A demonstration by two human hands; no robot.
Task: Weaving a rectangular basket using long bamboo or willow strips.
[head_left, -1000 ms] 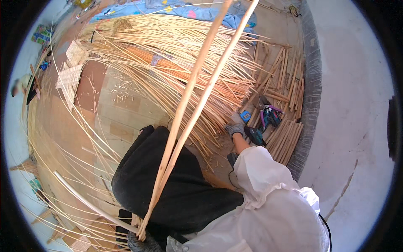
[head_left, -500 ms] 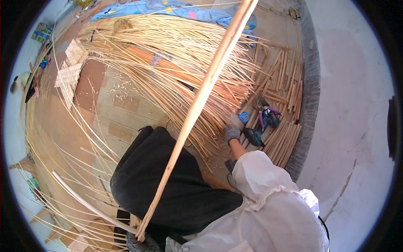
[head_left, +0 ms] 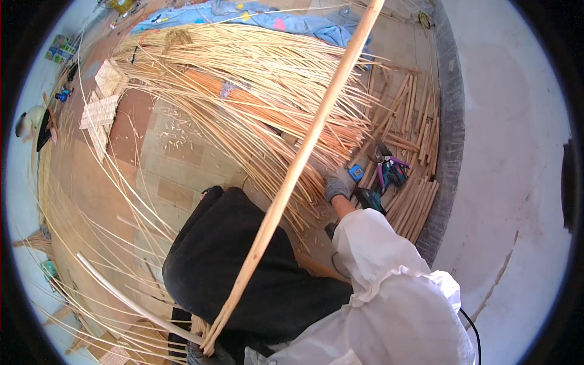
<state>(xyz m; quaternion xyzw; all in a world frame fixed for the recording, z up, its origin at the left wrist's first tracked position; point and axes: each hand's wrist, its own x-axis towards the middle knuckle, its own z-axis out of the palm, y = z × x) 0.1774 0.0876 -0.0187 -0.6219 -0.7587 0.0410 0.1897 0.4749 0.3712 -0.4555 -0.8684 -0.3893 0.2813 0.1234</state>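
My right hand (head_left: 336,187), in a grey glove, is at the cut ends of a big spread of pale and orange-brown rods (head_left: 261,79). Its fingers look curled, and what they hold is hidden. At the lower edge my left hand (head_left: 210,357), gloved too, is mostly cut off. It appears closed where a peeled wooden pole (head_left: 280,201) meets a light woven piece (head_left: 198,323), but its grip is hidden. The pole rises slanting across the view. A thick white rod (head_left: 125,299) and several thin rods fan out leftward from there.
Beside my right hand lie a blue tape measure (head_left: 356,171), purple-handled cutters (head_left: 383,173) and a teal-and-black power tool (head_left: 370,199). Short sticks (head_left: 413,207) lie along the wall (head_left: 505,140). Blue patterned cloth (head_left: 243,13) borders the rods. A person (head_left: 30,121) is at far left.
The pole's upper end has shifted slightly right in the picture. My right hand stays by the rod ends, and my left hand has sunk a little lower at the edge.
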